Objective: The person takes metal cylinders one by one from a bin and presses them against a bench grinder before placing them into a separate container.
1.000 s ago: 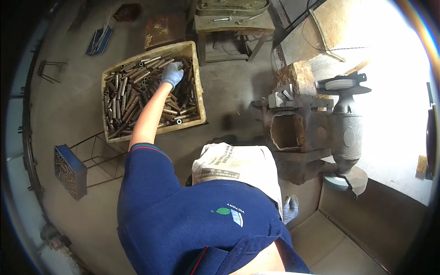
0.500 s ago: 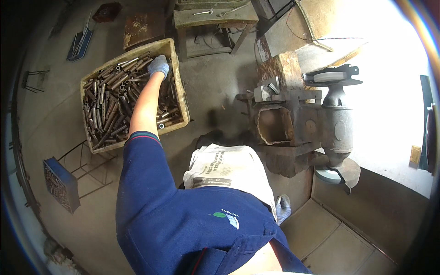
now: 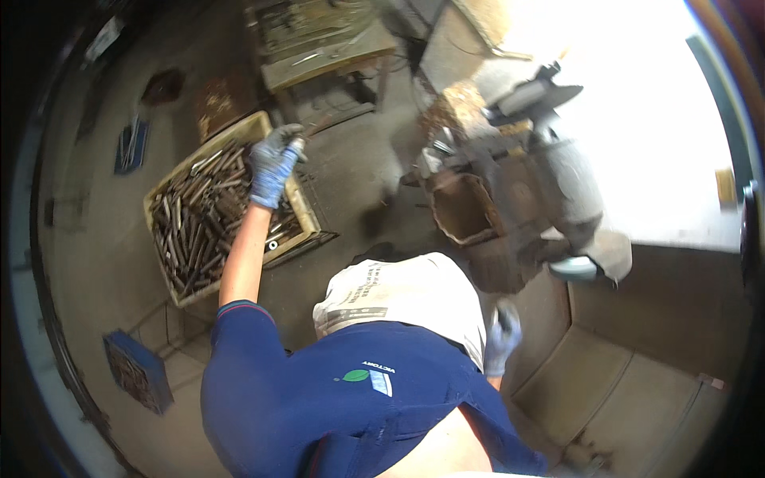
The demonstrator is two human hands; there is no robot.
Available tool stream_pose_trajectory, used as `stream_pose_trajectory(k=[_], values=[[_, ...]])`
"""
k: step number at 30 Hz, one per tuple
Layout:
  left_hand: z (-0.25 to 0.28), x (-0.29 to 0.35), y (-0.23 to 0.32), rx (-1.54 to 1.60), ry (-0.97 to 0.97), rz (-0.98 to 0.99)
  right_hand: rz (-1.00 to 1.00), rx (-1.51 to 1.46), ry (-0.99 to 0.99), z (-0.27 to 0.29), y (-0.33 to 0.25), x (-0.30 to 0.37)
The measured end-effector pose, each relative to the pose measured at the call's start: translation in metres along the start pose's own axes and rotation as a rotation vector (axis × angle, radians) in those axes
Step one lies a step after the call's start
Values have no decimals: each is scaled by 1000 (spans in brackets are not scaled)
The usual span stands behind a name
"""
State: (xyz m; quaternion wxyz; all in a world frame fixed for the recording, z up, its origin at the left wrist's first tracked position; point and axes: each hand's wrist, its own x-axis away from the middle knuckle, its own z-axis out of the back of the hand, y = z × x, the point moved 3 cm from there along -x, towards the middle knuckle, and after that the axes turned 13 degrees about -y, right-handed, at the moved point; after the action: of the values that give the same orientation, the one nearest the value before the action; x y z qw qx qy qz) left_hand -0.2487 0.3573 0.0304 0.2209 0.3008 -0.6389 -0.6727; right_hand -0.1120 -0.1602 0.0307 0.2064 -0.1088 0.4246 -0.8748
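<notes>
My left hand (image 3: 272, 166), in a blue-and-grey work glove, is raised over the right side of a yellowish plastic crate (image 3: 301, 209). Its fingers are curled round a short metal tube (image 3: 319, 125), whose blurred brownish end sticks out past the fingertips. A heap of dark, rusty metal tubes (image 3: 199, 219) fills the crate below. My right hand (image 3: 502, 338), gloved too, hangs low beside the pale apron (image 3: 406, 291) on my lap. Motion smears its fingers, and I cannot make out whether they hold anything.
A bench grinder (image 3: 562, 187) on a rough stand is at the right, with a square-mouthed metal holder (image 3: 462, 211) at its front. A worktable (image 3: 331, 60) with tools stands at the back. A blue box (image 3: 137, 372) on a stand is at the left.
My left hand has come up out of the crate with a tube in it. My right hand has come further into view beside the apron. The whole view has shifted and tilted.
</notes>
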Motion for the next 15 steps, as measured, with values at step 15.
stream_pose_trajectory(k=[15], values=[[-320, 26, 69, 76, -1545, 153, 330, 223, -144, 10, -102, -55]])
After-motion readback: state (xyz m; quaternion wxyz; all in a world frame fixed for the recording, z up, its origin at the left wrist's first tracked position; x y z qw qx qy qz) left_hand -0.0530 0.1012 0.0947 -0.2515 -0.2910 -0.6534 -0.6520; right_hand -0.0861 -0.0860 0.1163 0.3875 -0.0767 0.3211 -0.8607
